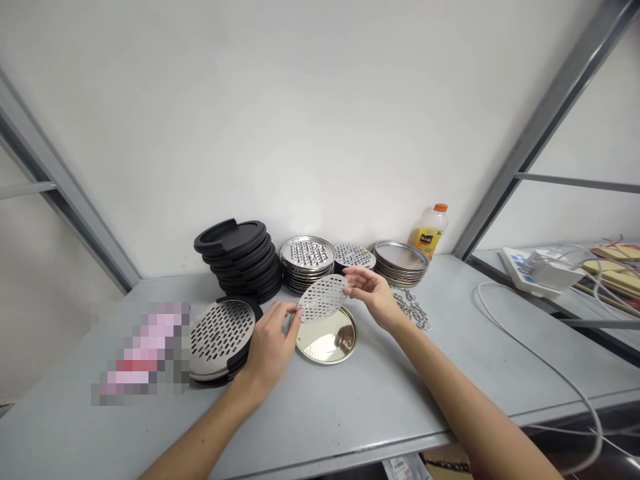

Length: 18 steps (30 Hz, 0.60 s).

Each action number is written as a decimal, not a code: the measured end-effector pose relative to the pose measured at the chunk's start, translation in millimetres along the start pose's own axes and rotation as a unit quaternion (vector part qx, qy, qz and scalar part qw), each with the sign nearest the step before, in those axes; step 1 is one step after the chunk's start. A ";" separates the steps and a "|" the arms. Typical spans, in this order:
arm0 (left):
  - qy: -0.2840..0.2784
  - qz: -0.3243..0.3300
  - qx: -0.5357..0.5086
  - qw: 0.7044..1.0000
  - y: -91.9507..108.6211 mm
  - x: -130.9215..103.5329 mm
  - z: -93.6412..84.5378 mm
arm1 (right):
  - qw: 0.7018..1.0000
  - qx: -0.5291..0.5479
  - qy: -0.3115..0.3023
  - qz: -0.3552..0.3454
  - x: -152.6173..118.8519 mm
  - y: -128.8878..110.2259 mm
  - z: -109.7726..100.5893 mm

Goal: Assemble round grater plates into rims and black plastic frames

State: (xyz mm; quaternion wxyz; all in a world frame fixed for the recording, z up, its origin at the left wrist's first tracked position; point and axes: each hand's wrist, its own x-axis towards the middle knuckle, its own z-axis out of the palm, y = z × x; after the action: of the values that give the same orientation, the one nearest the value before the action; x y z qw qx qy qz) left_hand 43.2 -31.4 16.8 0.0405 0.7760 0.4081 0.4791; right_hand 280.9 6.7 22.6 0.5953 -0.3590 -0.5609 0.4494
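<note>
A round perforated metal disc [323,298] is held tilted between my two hands. My left hand [273,347] pinches its lower left edge, and my right hand [370,293] pinches its upper right edge. Beneath it on the table lies a shiny round metal tray [327,343], partly covered from view by the disc. Left of my left hand, a slotted metal plate [224,333] sits in a black rim on top of a low stack. Behind my right forearm is a small heap of metal chains or clips [414,310].
Along the wall stand black round holders [245,267], metal graters [307,255], perforated discs [354,255] and metal trays [401,257], all stacked. An orange-capped bottle [429,233] is behind them. A white cable [540,360] crosses the grey table [280,427] at right. A pixelated pink patch [150,343] lies left.
</note>
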 end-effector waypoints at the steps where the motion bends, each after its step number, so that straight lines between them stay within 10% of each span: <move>1: 0.003 0.003 0.011 1.000 0.2 0.0 -0.3 | 1.000 0.000 -0.002 0.004 0.2 0.4 0.0; 18: 0.062 0.100 0.044 0.992 -3.4 1.7 -1.3 | 0.997 0.017 -0.069 0.032 3.1 8.8 -11.0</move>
State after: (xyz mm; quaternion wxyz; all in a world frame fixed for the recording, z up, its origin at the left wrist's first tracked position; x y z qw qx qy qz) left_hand 40.5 -28.4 17.1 -0.0673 0.7827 0.3514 0.5093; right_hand 290.5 13.4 14.2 0.5470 -0.3348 -0.5812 0.5009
